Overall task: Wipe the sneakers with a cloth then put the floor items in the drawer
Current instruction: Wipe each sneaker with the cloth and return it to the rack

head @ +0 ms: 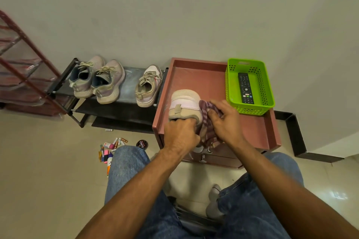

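The wiping step is in hand. The left hand (180, 134) has its fingers curled into the collar of a beige sneaker (184, 105), holding it heel-up over the reddish worktop (204, 77) of a low drawer unit. The right hand (226, 122) presses a striped purple cloth (208, 122) against the sneaker's right side, fingers bent around the bunched fabric.

By my reading, 1 sneaker is being cleaned while 3 more wait on the black shoe rack (108, 110) to the left: a pair (97, 79) side by side and a single sneaker (148, 86) that looks like the mate of the held one. Whether any of those are already wiped cannot be told.

The next move probably calls for turning the sneaker in the left hand so the cloth reaches the toe and far side, then swapping it for another from the rack.

The floor items (111, 150) (small tubes, batteries and a round polish tin (142, 144)) lie scattered just left of the person's knee, untouched. The drawer front (219, 158) below the worktop appears closed, and the knees sit close to it, so they may need to shift before it opens. A green basket (250, 86) holding a remote (245, 88) stands at the worktop's right rear, clear of the wiping.
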